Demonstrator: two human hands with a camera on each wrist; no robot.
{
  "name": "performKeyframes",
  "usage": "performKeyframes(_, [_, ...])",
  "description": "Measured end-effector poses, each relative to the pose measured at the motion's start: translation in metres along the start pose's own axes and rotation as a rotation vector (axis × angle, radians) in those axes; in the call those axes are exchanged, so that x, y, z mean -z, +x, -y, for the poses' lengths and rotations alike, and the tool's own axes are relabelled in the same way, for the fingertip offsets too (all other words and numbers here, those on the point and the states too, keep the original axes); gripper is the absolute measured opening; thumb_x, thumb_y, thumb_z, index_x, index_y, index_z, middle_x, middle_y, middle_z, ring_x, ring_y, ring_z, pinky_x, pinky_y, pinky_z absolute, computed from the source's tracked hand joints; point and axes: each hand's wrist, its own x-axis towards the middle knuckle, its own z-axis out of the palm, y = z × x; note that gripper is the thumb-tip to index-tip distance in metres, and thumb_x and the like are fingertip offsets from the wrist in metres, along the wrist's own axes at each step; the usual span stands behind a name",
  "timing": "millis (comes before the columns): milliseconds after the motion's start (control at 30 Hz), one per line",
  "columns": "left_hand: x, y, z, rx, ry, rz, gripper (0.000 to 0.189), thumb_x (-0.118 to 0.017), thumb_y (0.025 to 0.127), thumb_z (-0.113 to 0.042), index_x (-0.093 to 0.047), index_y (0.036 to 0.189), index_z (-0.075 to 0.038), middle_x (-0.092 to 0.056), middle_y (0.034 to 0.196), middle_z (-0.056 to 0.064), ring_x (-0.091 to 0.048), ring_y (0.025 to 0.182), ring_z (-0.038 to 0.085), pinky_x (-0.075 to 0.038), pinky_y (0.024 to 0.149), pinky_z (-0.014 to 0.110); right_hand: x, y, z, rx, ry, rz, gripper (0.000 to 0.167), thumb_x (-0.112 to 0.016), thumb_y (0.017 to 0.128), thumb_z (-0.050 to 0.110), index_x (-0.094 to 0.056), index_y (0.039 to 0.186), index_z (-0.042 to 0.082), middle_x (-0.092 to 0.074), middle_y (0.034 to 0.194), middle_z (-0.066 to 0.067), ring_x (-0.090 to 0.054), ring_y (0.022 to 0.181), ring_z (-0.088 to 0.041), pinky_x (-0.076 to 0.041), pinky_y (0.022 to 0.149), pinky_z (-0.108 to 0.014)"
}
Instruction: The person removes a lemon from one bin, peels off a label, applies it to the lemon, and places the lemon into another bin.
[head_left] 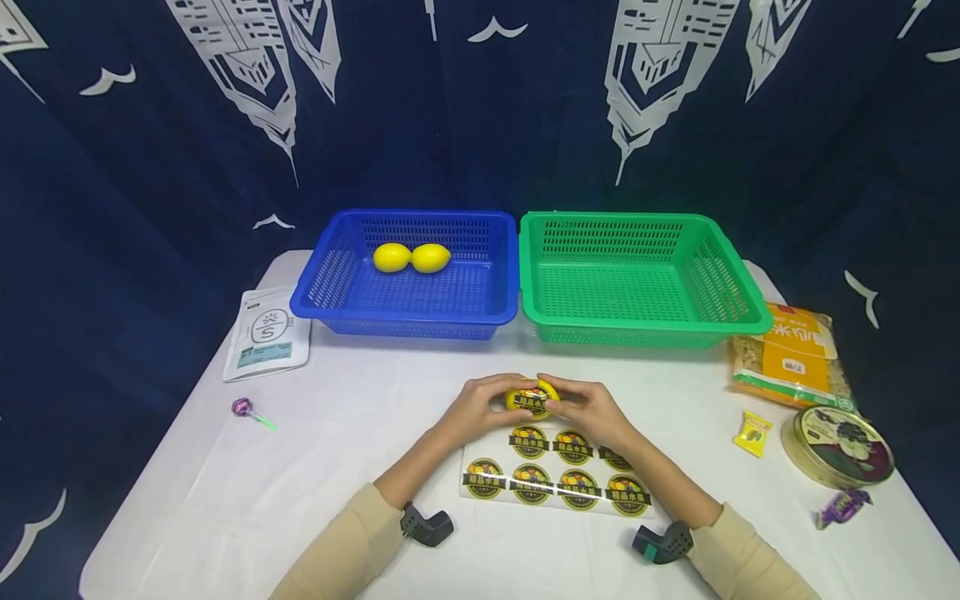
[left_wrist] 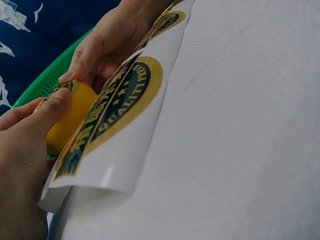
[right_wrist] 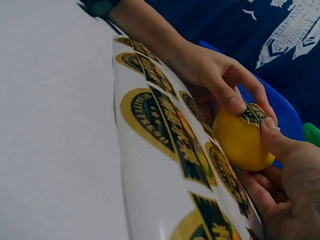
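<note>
Both hands hold one yellow lemon [right_wrist: 240,142] just beyond the far edge of a sticker sheet [head_left: 486,447]. My left hand [head_left: 478,408] grips its left side, thumb toward the near face. From the other side my right hand [head_left: 596,410] grips it, its thumb at the edge of a round black-and-gold sticker [head_left: 532,402]. That sticker lies over the lemon's face, and in the right wrist view its lower edge looks slightly wrinkled. Several matching stickers stay on the white sheet, whose upper left spot is bare.
Behind the hands stand a blue basket [head_left: 405,321] with two lemons [head_left: 411,258] and a green basket [head_left: 645,329]. On the left lie a white pouch [head_left: 268,333] and a lollipop [head_left: 242,407]. A grain bag [head_left: 791,354], round tin [head_left: 838,446], yellow packet [head_left: 753,434] and purple candy [head_left: 843,507] sit right.
</note>
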Motion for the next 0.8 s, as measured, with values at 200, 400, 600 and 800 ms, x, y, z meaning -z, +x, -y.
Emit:
performKeyframes(200, [0.001, 0.001, 0.000, 0.006, 0.006, 0.016, 0.048, -0.077, 0.076, -0.020, -0.060, 0.122, -0.017, -0.060, 0.121, -0.002, -0.051, 0.115, 0.008, -0.037, 0.102, 0.026, 0.003, 0.001, -0.005, 0.046, -0.036, 0.009, 0.044, -0.067, 0.085, 0.010, -0.055, 0.126, 0.001, -0.054, 0.127, -0.014, -0.060, 0.103, -0.022, -0.052, 0.080, -0.023])
performKeyframes(400, [0.003, 0.000, 0.000, 0.013, 0.081, 0.041, 0.048, -0.074, 0.079, -0.027, -0.058, 0.123, -0.021, -0.059, 0.122, -0.005, -0.051, 0.114, 0.008, -0.038, 0.101, 0.025, 0.006, 0.003, -0.008, 0.087, -0.045, 0.053, 0.043, -0.064, 0.086, 0.009, -0.053, 0.127, -0.001, -0.052, 0.128, -0.014, -0.055, 0.110, -0.015, -0.047, 0.089, -0.022])
performKeyframes(600, [0.004, -0.003, 0.000, -0.001, 0.182, 0.069, 0.049, -0.071, 0.081, -0.031, -0.054, 0.126, -0.027, -0.056, 0.123, -0.006, -0.050, 0.115, 0.009, -0.039, 0.099, 0.026, 0.006, 0.002, -0.006, 0.070, -0.045, 0.086, 0.044, -0.063, 0.087, 0.008, -0.051, 0.129, 0.000, -0.051, 0.130, -0.012, -0.051, 0.115, -0.016, -0.043, 0.096, -0.031])
performKeyframes(800, [0.003, -0.002, -0.002, -0.014, 0.208, 0.092, 0.048, -0.069, 0.083, -0.033, -0.054, 0.129, -0.028, -0.056, 0.122, -0.003, -0.052, 0.112, 0.010, -0.042, 0.097, 0.027, 0.009, 0.005, -0.030, 0.093, -0.053, 0.071, 0.044, -0.064, 0.087, 0.012, -0.052, 0.129, 0.005, -0.052, 0.131, -0.009, -0.051, 0.117, -0.017, -0.044, 0.095, -0.026])
